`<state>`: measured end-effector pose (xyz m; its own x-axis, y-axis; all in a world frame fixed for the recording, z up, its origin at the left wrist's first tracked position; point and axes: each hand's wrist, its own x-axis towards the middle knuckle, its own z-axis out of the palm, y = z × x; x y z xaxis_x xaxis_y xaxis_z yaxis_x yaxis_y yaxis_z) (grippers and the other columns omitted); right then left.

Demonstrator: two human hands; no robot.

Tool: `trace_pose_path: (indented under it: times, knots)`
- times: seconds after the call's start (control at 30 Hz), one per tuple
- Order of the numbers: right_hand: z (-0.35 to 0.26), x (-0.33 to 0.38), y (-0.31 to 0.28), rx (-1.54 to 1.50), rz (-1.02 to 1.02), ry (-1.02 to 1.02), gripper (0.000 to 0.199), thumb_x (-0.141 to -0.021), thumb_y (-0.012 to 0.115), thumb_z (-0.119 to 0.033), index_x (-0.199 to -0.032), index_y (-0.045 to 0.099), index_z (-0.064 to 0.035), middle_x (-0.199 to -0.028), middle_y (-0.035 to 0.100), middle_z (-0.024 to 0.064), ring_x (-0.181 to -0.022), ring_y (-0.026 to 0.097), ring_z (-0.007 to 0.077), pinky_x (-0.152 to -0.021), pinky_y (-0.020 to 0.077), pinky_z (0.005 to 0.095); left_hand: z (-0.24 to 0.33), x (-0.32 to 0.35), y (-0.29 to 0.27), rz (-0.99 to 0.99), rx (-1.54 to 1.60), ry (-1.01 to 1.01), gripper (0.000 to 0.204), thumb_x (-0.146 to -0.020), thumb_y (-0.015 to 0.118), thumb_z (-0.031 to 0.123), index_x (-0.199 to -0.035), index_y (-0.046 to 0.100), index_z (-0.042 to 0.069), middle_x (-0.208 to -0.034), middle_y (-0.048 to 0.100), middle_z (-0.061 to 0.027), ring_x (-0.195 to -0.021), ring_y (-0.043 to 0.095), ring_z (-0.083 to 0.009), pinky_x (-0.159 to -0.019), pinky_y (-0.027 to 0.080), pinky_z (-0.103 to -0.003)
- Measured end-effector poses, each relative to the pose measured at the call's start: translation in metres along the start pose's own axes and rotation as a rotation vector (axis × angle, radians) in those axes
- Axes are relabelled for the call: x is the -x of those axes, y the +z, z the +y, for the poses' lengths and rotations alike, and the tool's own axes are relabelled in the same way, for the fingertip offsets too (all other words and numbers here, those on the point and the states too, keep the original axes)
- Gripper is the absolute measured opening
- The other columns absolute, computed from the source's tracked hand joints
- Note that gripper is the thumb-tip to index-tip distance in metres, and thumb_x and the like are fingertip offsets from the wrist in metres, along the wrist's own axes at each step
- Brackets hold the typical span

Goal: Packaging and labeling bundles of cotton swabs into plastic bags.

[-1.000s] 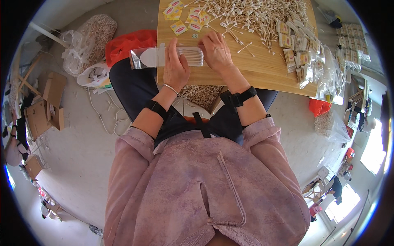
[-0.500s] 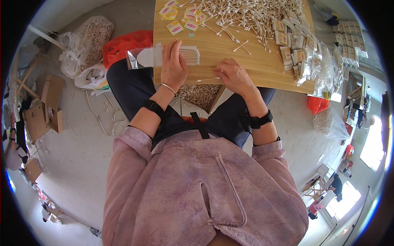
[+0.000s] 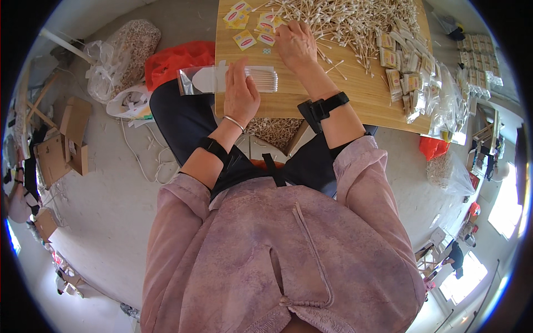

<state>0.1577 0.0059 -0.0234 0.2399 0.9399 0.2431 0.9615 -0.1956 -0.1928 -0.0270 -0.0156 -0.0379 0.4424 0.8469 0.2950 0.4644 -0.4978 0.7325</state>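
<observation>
My left hand (image 3: 241, 91) lies across a clear plastic packet (image 3: 200, 80) on the table's near left, its fingers and thumb pressing around it. A row of white-stemmed cotton swabs (image 3: 267, 79) sticks out to the right of that hand, and the packet's other end hangs past the table edge. Farther off, my right hand (image 3: 296, 45) has bent fingers between several yellow-and-white cards (image 3: 244, 40) and a loose heap of cotton swabs (image 3: 355, 28). Its fingertips are partly hidden, so what they hold does not show.
Filled swab packets (image 3: 410, 82) pile up on the wooden table (image 3: 344, 102) at right, next to clear plastic bags (image 3: 444, 102). Under the near edge is a box of swabs (image 3: 272, 131). Red bags (image 3: 180, 62) and a bulging clear sack (image 3: 130, 50) stand at left.
My right hand has moved away from me and left, from the near table edge to beside the cards. The swab it had at its fingers no longer shows. My left hand stays on the packet.
</observation>
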Motion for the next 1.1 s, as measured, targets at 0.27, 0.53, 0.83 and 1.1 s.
trace_pose_path:
  times: [0.27,0.53,0.83,1.1]
  knots:
    - [0.000,0.001,-0.002,0.034,0.004,-0.107,0.015,-0.077,0.057,-0.010,-0.090,0.062,-0.0032,-0.102,0.057,0.0108,-0.101,0.052,0.0290,-0.087,0.0453,0.0394,0.000,-0.001,-0.003,0.079,0.080,0.011,0.047,-0.088,0.043,-0.002,-0.134,0.035,-0.002,-0.131,0.044,-0.0223,-0.122,0.043,-0.0395,-0.103,0.037,-0.042]
    - [-0.024,0.049,-0.022,-0.107,-0.025,-0.199,0.011,-0.079,0.057,-0.011,-0.087,0.059,-0.0048,-0.094,0.055,0.0116,-0.093,0.053,0.0276,-0.080,0.0444,0.0385,-0.003,0.000,-0.005,0.090,0.185,-0.015,0.045,-0.093,0.040,0.003,-0.138,0.034,-0.002,-0.136,0.043,-0.0225,-0.126,0.044,-0.0371,-0.103,0.038,-0.040]
    - [-0.040,0.088,-0.018,-0.861,0.138,0.299,0.031,-0.087,0.048,0.002,-0.118,0.053,0.0019,-0.118,0.055,0.0207,-0.112,0.050,0.0379,-0.097,0.0398,0.0416,-0.009,-0.006,-0.010,0.126,0.330,0.011,0.043,-0.095,0.040,0.005,-0.137,0.037,-0.003,-0.131,0.050,-0.0235,-0.120,0.049,-0.0375,-0.101,0.038,-0.038]
    - [-0.062,0.085,0.002,-0.905,0.291,0.197,0.036,-0.087,0.051,0.000,-0.123,0.050,0.0020,-0.132,0.048,0.0230,-0.125,0.042,0.0398,-0.106,0.0331,0.0424,0.004,-0.006,-0.010,0.022,0.387,-0.034,0.046,-0.093,0.035,-0.003,-0.139,0.035,-0.001,-0.139,0.044,-0.0197,-0.131,0.042,-0.0290,-0.108,0.032,-0.035]
